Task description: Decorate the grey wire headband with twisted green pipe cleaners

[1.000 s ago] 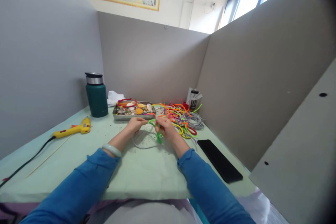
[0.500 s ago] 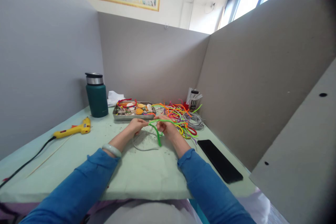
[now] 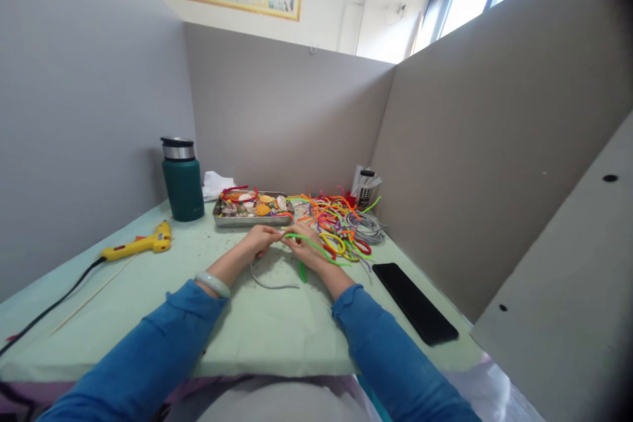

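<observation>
My left hand (image 3: 260,241) is closed, its fingertips pinched together close to those of my right hand. A thin grey cord (image 3: 271,287) runs up to my left fingers and curves down over the table below them. My right hand (image 3: 302,245) is closed on a fuzzy green pipe cleaner (image 3: 332,260). One length of it passes across the back of that hand to the right, and a short green end shows beneath the palm. The exact point where cord and pipe cleaner meet is hidden by my fingers.
Behind my hands stand a metal tray (image 3: 237,223) of shells and a tangled pile of coloured pipe cleaners (image 3: 346,227). A teal bottle (image 3: 182,184), a yellow glue gun (image 3: 138,247) and a thin stick (image 3: 93,293) are left; a black phone (image 3: 414,303) lies right. Grey partitions enclose the table.
My right hand has turned over and come nearer my left fingertips. The long green end has swung from above the hands to lie across the right hand, pointing right.
</observation>
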